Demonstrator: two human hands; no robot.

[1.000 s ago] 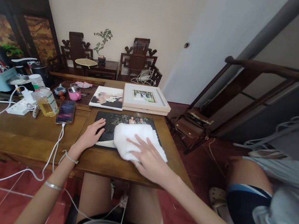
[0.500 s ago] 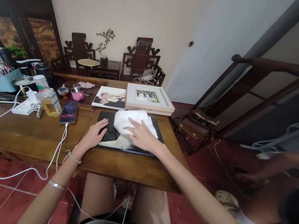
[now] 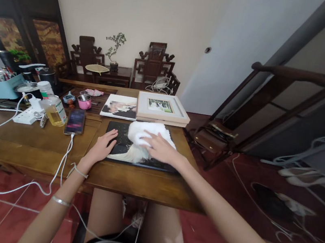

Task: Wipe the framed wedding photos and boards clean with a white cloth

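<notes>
Looks like a mid-wipe moment: white towel [image 3: 153, 127] on a dark photo panel [image 3: 124, 139].

So the panel lies flat on the wooden table [image 3: 140, 181], and the left hand [image 3: 105, 144] rests on its 9 o'clock edge, fingers loosely spread, gripping nothing. The right hand [image 3: 160, 148] is fanned open over the towel, pressing rather than clutching, I'd say. Next stroke probably calls for flat, even pressure plus that left-hand brace. Towel's thick, fluffy and bunched, covering the panel from centre toward 1 o'clock. Panel's mostly black, with a pale gown-like sweep around 7 o'clock.
</notes>
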